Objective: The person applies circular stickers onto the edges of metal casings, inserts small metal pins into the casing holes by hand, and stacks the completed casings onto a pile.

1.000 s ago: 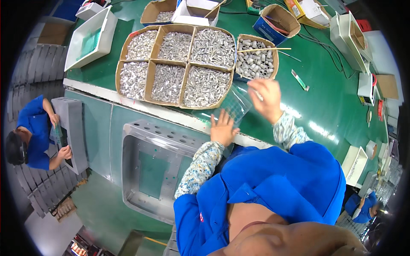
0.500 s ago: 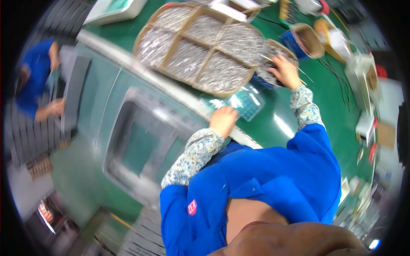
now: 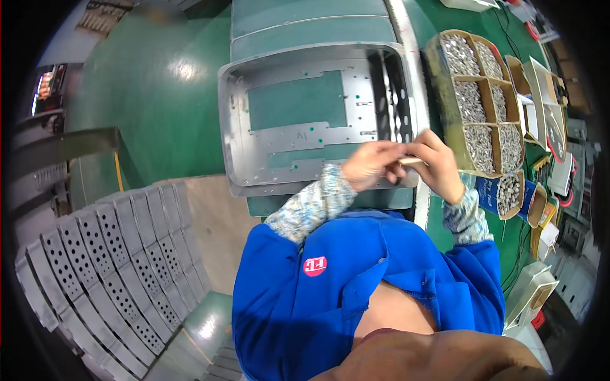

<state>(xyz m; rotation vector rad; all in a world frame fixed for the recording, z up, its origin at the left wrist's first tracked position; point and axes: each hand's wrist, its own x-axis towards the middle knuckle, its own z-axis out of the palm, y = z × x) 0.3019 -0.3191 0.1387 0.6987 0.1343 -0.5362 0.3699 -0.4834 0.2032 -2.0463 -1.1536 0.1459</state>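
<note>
Grey metal forms the wide, shallow frame, its near right corner beneath the two hands, where the right hand pinches a short pale stick between bent fingers and the left hand crowds up to it, too blurred to tell whether it grips anything. The frame sits on a green table just beside a white ledge, with a divided cardboard box of small metal parts beyond. Green floor spreads leftward, and grey metal cases with round holes stand in rows nearer the body.
</note>
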